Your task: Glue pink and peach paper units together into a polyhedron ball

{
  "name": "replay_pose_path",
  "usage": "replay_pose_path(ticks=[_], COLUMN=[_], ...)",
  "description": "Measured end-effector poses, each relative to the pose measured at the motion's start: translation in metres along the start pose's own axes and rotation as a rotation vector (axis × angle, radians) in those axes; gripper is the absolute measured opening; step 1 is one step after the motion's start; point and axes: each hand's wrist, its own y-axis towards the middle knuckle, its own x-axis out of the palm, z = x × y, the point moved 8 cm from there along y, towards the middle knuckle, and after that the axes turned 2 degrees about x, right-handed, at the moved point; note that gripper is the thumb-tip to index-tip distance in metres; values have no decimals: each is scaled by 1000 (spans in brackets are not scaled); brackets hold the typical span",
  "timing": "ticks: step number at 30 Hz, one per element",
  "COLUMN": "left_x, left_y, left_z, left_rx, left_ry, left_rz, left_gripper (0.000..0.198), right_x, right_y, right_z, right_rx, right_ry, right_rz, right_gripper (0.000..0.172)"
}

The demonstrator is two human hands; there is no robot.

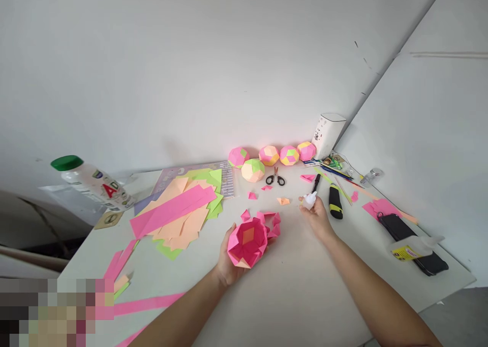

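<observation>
My left hand (pixel 227 265) is wrapped round the lower left side of a hollow pink folded-paper ball (pixel 248 242), its open side facing me and a peach panel showing inside. A ring of pink folded paper pieces (pixel 271 225) sits against its upper right side; I cannot tell whether the two are joined. In my right hand (pixel 318 219) is a small white glue bottle (pixel 310 199), pinched near the nozzle end, apart from the paper ball. Small folded units lie beyond the hands, one pink (pixel 252 196) and one peach (pixel 283 201).
Finished paper balls (pixel 269 155) line the wall, with scissors (pixel 275 178) before them. Coloured paper sheets (pixel 179 209) are stacked left, near a green-capped bottle (pixel 95 184). On the right lie a cutter (pixel 335 203), a black phone-like case (pixel 404 235) and a larger glue bottle (pixel 414 248).
</observation>
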Motion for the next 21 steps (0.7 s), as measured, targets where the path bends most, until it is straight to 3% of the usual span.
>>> replay_pose_path(ticks=[5,9,10,12,13,15,16,19,21], left_x=[0,-2,-3,-2,0,5,8,15,16], left_y=[-1,0,0,1,0,-2,-3,-8,-9], left_z=[0,-1,-1,0,-1,-2,-3,-4,-4], left_rx=[11,5,6,5,-4,-40,-65,-110,-126], left_ry=[11,9,7,7,9,17,25,61,68], left_rz=[-33,-66,-73,-102,-122,-161,-181,-221,-211], left_gripper=[55,58,59,60,62,67,70,71,69], right_x=[0,-7,-12,-18,-15,1,11,47,65], right_y=[1,-11,-16,-39,-52,-72,-77,-82,-86], right_z=[12,-10,-22,-68,-87,-110,-115,-105,-92], right_rx=[34,-36,-98,-476,-654,-862,-877,-658,-462], right_ry=[-110,-183,-213,-332,-346,-314,-279,-167,-54], right_rz=[44,138,192,343,343,177,31,-424,-646], right_gripper=[40,52,54,47,41,30,29,29,26])
